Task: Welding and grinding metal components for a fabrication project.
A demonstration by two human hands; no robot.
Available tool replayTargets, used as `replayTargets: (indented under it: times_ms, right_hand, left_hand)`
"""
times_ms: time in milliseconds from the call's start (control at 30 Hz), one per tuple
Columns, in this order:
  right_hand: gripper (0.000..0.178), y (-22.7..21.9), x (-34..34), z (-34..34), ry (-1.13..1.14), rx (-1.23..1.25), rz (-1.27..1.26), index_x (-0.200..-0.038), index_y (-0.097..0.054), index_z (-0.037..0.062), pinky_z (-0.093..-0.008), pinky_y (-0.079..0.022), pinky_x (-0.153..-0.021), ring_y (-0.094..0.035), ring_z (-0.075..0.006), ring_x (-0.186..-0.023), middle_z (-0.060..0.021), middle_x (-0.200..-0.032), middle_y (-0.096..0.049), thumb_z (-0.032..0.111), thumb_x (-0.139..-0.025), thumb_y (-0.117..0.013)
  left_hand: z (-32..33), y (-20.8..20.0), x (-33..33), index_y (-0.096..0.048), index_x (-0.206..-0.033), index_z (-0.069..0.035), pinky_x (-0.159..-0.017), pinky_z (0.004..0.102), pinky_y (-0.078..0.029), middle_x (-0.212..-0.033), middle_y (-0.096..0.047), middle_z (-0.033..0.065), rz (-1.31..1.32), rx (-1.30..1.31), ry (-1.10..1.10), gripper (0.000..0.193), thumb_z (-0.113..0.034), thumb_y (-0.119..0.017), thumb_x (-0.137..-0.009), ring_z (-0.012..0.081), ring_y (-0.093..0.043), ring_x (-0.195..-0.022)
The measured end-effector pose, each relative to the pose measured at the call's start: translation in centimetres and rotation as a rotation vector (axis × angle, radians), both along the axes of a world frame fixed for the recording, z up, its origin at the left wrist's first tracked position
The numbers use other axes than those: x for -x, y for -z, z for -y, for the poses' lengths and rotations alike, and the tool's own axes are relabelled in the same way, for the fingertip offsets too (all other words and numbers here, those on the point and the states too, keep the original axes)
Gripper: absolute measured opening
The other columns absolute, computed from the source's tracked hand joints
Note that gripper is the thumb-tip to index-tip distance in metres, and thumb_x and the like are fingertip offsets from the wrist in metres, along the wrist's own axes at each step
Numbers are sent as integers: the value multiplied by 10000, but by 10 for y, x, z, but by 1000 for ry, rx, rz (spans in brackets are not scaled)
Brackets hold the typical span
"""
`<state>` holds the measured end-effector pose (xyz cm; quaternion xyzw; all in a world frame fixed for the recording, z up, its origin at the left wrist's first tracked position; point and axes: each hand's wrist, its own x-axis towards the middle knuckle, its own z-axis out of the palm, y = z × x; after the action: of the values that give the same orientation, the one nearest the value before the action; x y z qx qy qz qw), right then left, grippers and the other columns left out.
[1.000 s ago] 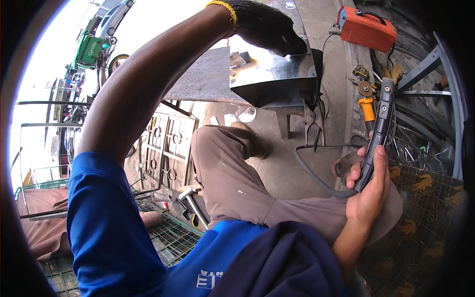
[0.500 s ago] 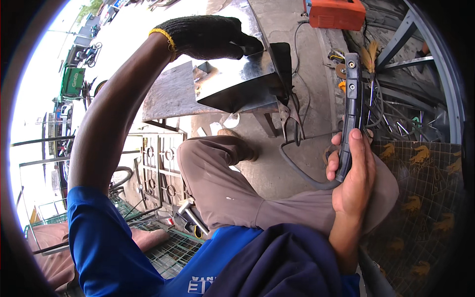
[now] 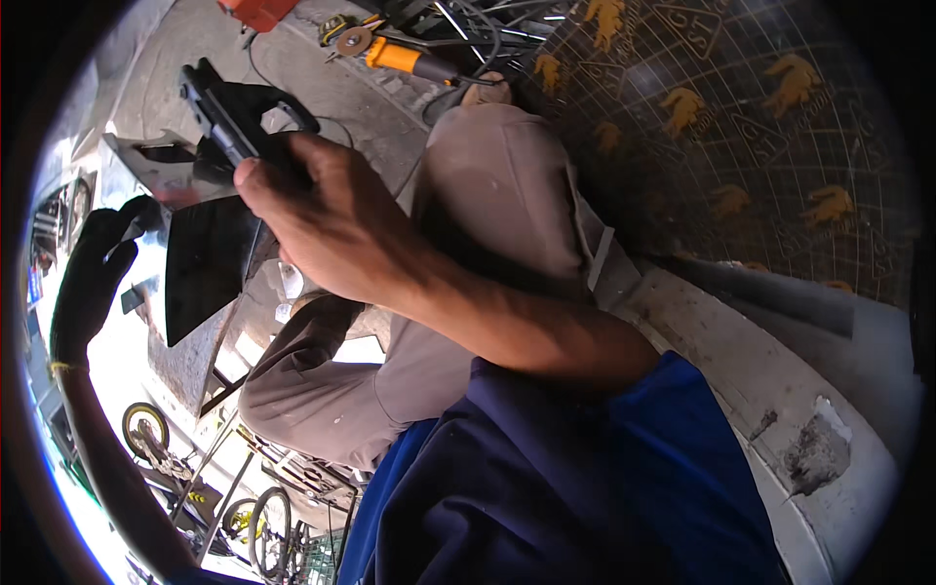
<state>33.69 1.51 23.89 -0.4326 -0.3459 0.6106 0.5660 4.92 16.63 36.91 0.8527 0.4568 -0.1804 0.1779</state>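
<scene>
My right hand [image 3: 331, 214] is wrapped around a black welding electrode holder [image 3: 216, 112], whose jaw end points up and to the left. Beyond and below it stands a folded sheet-metal box [image 3: 205, 263], its dark side toward me, on a worn workbench [image 3: 185, 375]. At the far left my left hand [image 3: 93, 278], in a black knitted glove with a yellow cuff, has its fingers bent at the box's edge and seems to grip it. A grey and reddish clamp [image 3: 175, 180], blurred, sits by the upper end of the box, partly behind my right hand.
An orange machine [image 3: 258, 12] stands on the concrete floor at the top. To its right lies a yellow angle grinder [image 3: 395, 58] with cables and metal rods. A dark patterned sheet [image 3: 721, 146] fills the right side. Bicycles [image 3: 268, 531] stand at the lower left.
The view has swung to the right, so the box and my left hand now lie farther left. My right hand has brought the electrode holder across toward the box.
</scene>
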Motion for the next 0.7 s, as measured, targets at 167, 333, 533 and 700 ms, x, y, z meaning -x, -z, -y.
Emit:
replayTargets:
  times_ms: [167, 333, 533, 700]
  right_hand:
    - [258, 10, 12, -8, 235, -75, 68, -947, -598, -8, -410, -508, -642, -653, -285, -648, -144, -713, -656, 237, -993, -529]
    - [283, 4, 13, -7, 212, 14, 167, -988, -537, -73, -464, -505, -647, -666, -366, -718, -198, -743, -643, 209, -974, -548]
    - [235, 7, 25, -10, 205, -63, 166, -1017, -496, -53, -432, -478, -702, -593, -310, -733, -208, -849, -554, 174, -975, -539]
    - [243, 19, 50, -24, 160, -395, 1516, -1121, -475, -24, -402, -397, -761, -478, -266, -898, -130, -886, -437, 117, -947, -568]
  left_hand:
    - [-29, 15, 20, -488, -1489, -122, -1160, 391, -322, -1493, -475, 118, -251, -82, 103, 480, -199, -508, -1015, 273, -439, -1382]
    - [-17, 11, 16, -467, -1508, -129, -1175, 420, -319, -1529, -457, 95, -255, -55, 18, 500, -247, -536, -1028, 264, -424, -1410]
    - [10, 2, -2, -568, -1416, -122, -1102, 412, -422, -1446, -517, 130, -252, -452, 218, 396, -255, -539, -1045, 259, -511, -1336]
    - [57, 42, -63, -507, -1449, -15, -1095, 372, -413, -1404, -585, 120, 485, 45, -311, 496, -349, -433, -1090, 216, -555, -1265]
